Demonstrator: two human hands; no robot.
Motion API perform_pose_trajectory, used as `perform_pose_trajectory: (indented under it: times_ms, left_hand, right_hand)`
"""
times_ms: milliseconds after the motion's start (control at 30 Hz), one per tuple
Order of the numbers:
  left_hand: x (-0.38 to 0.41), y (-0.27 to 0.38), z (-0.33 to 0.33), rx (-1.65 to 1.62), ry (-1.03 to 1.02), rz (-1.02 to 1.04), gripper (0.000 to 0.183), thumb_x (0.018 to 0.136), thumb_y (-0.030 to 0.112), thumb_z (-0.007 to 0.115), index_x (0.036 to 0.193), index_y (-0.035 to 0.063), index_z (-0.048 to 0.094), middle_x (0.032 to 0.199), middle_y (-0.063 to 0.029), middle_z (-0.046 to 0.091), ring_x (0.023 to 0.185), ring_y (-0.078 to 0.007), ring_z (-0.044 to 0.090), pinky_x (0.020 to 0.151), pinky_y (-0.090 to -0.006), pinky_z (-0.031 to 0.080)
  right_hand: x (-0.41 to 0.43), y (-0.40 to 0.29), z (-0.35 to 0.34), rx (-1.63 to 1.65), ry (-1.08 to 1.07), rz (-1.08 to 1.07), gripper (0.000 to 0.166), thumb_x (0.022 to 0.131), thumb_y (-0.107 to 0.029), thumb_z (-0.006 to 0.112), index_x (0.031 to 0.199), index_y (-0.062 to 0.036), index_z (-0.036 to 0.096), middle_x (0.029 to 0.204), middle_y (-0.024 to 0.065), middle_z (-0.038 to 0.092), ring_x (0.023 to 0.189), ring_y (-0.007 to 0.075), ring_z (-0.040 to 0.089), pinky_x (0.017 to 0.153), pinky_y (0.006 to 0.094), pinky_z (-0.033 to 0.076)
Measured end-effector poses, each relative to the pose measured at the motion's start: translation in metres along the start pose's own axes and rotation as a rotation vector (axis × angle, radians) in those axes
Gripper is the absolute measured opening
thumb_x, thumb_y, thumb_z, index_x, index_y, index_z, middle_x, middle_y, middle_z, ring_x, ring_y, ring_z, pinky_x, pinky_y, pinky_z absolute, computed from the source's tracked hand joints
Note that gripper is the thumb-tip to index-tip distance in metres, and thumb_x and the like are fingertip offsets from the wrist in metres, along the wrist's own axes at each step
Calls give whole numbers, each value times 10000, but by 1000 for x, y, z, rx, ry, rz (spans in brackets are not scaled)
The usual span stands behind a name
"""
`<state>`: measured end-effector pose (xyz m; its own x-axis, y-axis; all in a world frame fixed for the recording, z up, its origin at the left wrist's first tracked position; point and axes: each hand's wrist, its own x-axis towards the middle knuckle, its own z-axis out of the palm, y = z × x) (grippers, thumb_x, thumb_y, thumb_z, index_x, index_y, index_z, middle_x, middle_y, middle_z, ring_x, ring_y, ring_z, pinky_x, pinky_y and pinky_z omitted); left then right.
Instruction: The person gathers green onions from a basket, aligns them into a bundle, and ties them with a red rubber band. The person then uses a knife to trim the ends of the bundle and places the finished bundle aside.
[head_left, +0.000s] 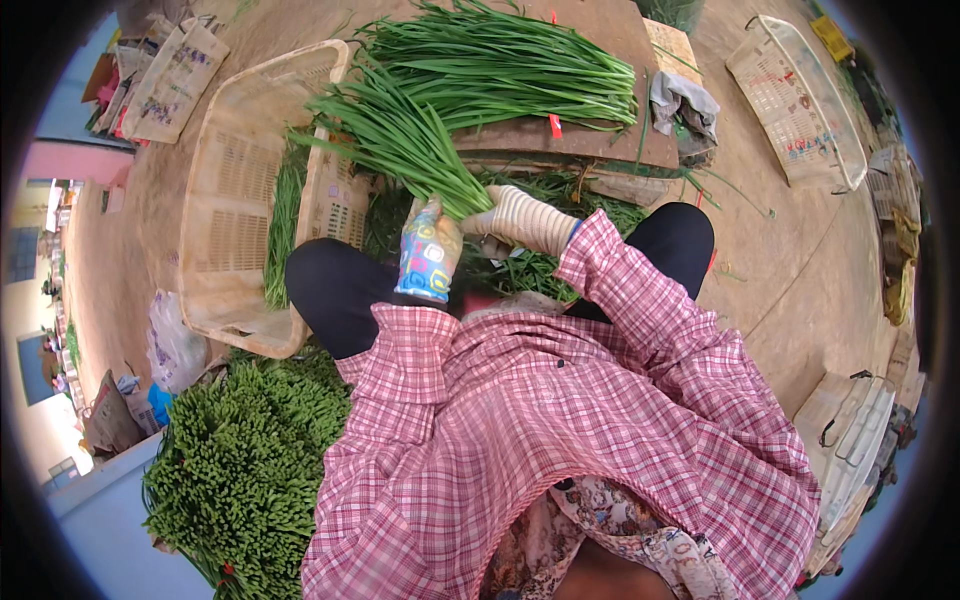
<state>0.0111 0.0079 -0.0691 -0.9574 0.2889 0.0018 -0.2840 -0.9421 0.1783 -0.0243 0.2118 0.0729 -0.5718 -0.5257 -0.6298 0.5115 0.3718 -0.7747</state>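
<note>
A bunch of long green garlic chives (412, 142) points up and left from my hands, its pale stem ends gathered between them. My left hand (431, 251), in a glove with a colourful pattern, is closed around the lower stems. Beside it my right hand (521, 217), in a striped cream glove, grips the stem ends from the right; its fingertips are partly hidden. Beyond the bunch, a large pile of the same leaves (510, 67) lies on a brown board (555, 142), stem ends to the right. Loose leaves (525, 274) lie below my hands, between my knees.
At the left stands a plastic crate (232, 180) with some greens in it. A dense mass of bundled green stems (247, 457) sits below it. A grey cloth (684, 97) lies at the board's right edge. Another crate (799, 105) stands at the upper right.
</note>
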Motion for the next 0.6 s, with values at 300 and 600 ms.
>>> perform_pose_trajectory:
  times_ms: [300, 600]
  left_hand:
    - [4, -18, 95, 86, 369, 55, 535, 934, 291, 612, 1346, 15, 411, 1319, -182, 526, 1194, -338, 522, 1025, -495, 429]
    - [5, 26, 133, 287, 535, 356, 93, 887, 55, 646, 949, -9, 620, 888, -106, 636, 879, -218, 629, 942, -423, 543]
  right_hand:
    - [-4, 11, 15, -341, 140, -286, 413, 803, -326, 711, 943, 47, 602, 756, 147, 641, 645, 249, 616, 597, 362, 494]
    - [-37, 10, -22, -712, 120, -343, 570, 796, -304, 705, 1234, 24, 547, 1057, 210, 662, 976, 307, 642, 900, 379, 495]
